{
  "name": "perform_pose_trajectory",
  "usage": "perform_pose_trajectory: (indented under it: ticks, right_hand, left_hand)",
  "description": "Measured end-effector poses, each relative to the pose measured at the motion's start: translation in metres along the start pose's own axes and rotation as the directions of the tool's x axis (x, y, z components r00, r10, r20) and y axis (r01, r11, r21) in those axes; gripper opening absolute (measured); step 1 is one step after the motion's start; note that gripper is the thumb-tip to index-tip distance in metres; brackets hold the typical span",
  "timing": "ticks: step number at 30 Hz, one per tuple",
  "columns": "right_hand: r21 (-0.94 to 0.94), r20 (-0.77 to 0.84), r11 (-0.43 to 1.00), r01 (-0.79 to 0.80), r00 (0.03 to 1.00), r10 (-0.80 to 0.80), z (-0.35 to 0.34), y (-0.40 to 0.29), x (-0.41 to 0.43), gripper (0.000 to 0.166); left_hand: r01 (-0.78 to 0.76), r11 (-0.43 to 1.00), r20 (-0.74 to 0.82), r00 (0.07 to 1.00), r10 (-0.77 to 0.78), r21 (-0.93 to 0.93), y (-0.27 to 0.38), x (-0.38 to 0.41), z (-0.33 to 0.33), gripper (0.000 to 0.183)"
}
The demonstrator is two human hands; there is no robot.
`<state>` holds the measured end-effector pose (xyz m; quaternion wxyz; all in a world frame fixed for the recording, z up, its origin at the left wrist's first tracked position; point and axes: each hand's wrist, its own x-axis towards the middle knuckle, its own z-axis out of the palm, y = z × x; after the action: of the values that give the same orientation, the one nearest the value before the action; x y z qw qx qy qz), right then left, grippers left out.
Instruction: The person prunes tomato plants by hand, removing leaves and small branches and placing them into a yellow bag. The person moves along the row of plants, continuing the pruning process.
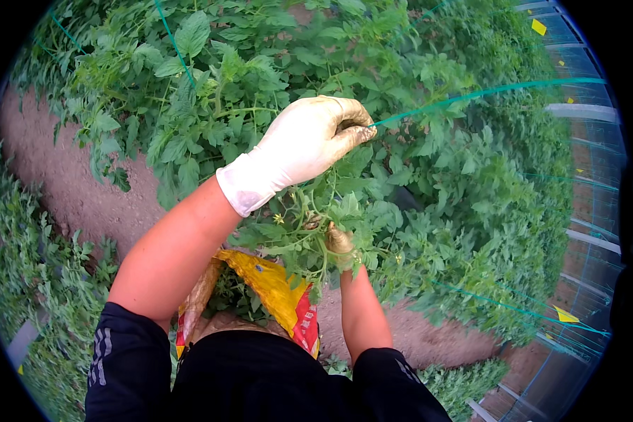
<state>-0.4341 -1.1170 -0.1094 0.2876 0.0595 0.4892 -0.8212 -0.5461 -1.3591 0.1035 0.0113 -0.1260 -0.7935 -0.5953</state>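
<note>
My left hand [316, 137], in a white glove stained brown at the fingers, pinches a green twine [453, 100] between thumb and fingertips. The twine runs taut from there up to the right. Lower down, my right hand [341, 243], in a stained glove, is closed around the stem of a tomato plant [322, 211]. Leaves cover part of that hand, and its exact hold on the stem is hidden. Small yellow flowers [278, 218] show on the plant just left of it.
At my waist hangs an open yellow and red plastic sack [266, 279]; green leaves show in its mouth. Dense tomato rows [480, 211] stand ahead and right, bare soil [111, 200] runs between rows. More green twines [175, 42] and yellow cards [565, 315] hang about.
</note>
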Motion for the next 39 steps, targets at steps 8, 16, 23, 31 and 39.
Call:
perform_pose_trajectory:
  ticks: [8, 16, 23, 31, 39]
  right_hand:
    - [-0.899, 0.217, 0.313, 0.306, 0.932, -0.290, 0.074, -0.048, 0.056, 0.041]
    - [-0.722, 0.236, -0.633, 0.278, 0.960, 0.153, 0.152, -0.101, 0.163, 0.030]
    - [-0.680, 0.460, -0.636, 0.366, 0.888, 0.020, 0.203, -0.188, 0.135, 0.022]
    - [-0.503, 0.340, 0.386, 0.773, 0.588, -0.734, 0.165, -0.208, -0.013, 0.021]
    - [-0.945, 0.049, 0.302, 0.121, 0.971, -0.236, 0.106, -0.146, 0.047, 0.034]
  left_hand:
    - [-0.041, 0.999, 0.271, 0.961, 0.048, -0.032, 0.013, 0.009, 0.021, 0.024]
    - [-0.062, 0.997, 0.268, 0.962, 0.050, 0.035, 0.027, 0.007, 0.024, 0.022]
    - [-0.136, 0.971, -0.330, 0.923, 0.197, 0.199, 0.028, -0.002, -0.016, 0.039]
    - [-0.018, 0.829, -0.641, 0.644, -0.417, -0.558, -0.091, -0.125, -0.026, 0.019]
    - [0.711, 0.561, 0.078, 0.646, -0.759, -0.423, -0.135, -0.139, 0.045, 0.027]
